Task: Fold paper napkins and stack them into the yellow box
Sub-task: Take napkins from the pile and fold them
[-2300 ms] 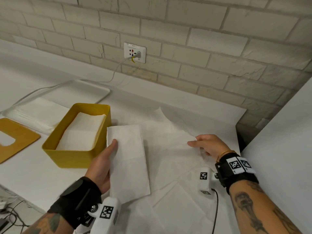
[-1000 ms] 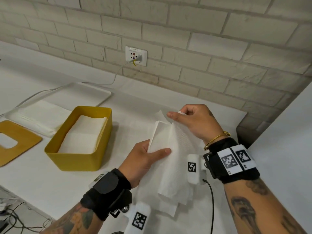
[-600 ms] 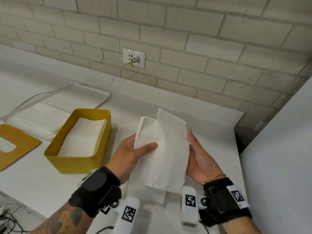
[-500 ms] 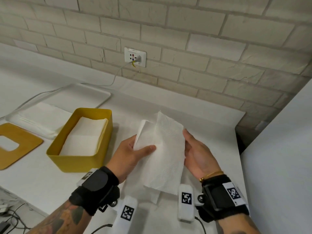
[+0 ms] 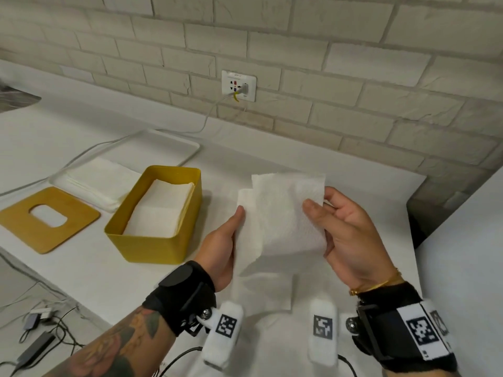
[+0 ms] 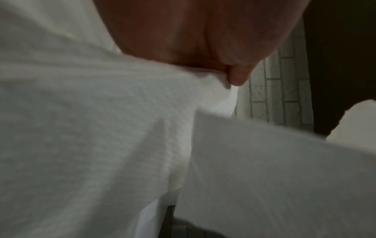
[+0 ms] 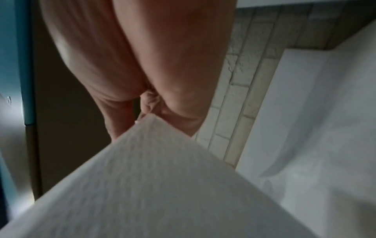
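Right now both hands, the left hand [image 5: 221, 248] and right hand [image 5: 351, 238], pinch the half-folded napkin [image 5: 283, 221] at frame centre, and its loose uneven layers could slip crooked.

Both forearms are bare and tattooed, the left forearm [image 5: 117, 346] with dense coloured work reaching the wrist. On the left wrist sits a black strap [image 5: 181, 295] with a smooth flap. Just below the strap hangs a white padded camera pod [image 5: 223, 336] on a silver bolt (it bears a square black-and-white marker), and a black cable trails from it. The right wrist carries a thin gold bracelet [image 5: 378, 284]. Below the bracelet is a black cuff [image 5: 402, 330] banded white with printed markers, beside a second white pod [image 5: 322, 333] with its own marker.
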The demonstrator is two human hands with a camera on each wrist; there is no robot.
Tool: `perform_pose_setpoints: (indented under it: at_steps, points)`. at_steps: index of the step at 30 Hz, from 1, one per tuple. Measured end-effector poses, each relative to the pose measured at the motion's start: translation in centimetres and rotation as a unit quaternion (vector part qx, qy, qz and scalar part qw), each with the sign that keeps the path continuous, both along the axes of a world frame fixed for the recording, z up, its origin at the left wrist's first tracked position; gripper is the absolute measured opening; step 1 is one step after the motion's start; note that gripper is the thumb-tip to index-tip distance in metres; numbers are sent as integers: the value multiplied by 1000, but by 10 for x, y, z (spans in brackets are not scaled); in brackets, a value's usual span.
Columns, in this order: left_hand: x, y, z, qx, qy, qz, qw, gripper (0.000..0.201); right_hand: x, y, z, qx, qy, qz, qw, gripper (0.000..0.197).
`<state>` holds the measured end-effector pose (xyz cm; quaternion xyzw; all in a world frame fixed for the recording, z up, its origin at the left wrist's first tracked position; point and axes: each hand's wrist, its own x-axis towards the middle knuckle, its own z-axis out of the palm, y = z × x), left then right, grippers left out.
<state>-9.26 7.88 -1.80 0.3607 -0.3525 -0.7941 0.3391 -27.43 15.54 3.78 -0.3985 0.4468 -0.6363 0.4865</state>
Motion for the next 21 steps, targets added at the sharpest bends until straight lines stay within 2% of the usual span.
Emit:
perform_pose_setpoints:
  at_steps: [4,6,8,11,13,17,19,21]
  points:
    - [-1,9,-1,1,29,-17,999,55,16,-15,-28,61,87,-75,991,12]
    - [0,13,-1,-10,36,-19,999,56,21,-20,-42,95,105,-86,986,9]
    - [2,14,-2,-15,37,-23,999,57,26,-23,-50,104,117,-91,983,13]
    - [5,14,-7,-13,25,-11,1000,60,33,-25,-55,96,133,-108,981,32]
    - [5,14,-8,-20,19,-15,1000,61,36,-27,-56,93,135,-117,979,34]
    - [7,14,-8,-43,-16,-33,998,47,40,-32,-59,94,160,-128,974,66]
    - [7,13,-11,-52,-29,-30,998,42,43,-34,-63,98,158,-126,974,66]
    - [9,12,-13,-54,-31,-18,998,38,46,-35,-63,103,153,-126,975,49]
